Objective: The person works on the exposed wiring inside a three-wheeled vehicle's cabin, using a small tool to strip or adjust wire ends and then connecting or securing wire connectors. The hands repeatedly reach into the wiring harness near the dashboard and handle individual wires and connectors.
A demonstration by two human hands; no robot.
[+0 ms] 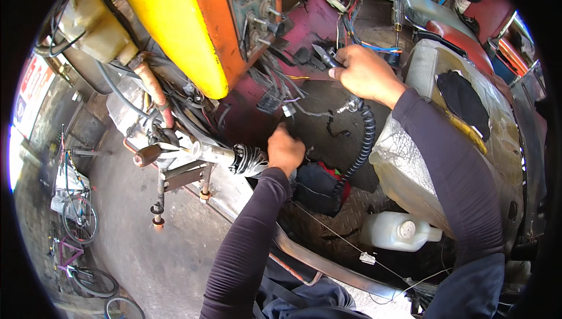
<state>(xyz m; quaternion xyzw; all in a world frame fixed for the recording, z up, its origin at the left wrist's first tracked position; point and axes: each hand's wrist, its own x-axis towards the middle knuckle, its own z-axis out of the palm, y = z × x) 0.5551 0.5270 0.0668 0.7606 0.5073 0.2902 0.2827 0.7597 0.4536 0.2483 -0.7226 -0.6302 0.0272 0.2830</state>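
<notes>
My right hand (pixel 367 74) is closed around a hand tool (pixel 322 55) with a pointed grey metal head; its exact kind is unclear. A thin yellow wire (pixel 301 77) runs from the grey wire bundle (pixel 275 72) toward my right fingertips. Lower and to the left, my left hand (pixel 285 150) has its fingers curled just below a small white connector (pixel 288 110); whatever they hold is hidden. Below my right wrist hangs a coiled black cord (pixel 368 131) with a metal end (pixel 346 107). It leads down to a black and red cloth bundle (pixel 319 190) beside my left wrist.
An orange and yellow panel (pixel 205 32) with switches rises above the wiring. At right stands a torn, plastic-covered seat (pixel 404 161). A whitish jug (pixel 389 231) lies on the vehicle floor. A steering column (pixel 216 154) with a lever sticks out left. Bicycles (pixel 80 219) lean by the wall.
</notes>
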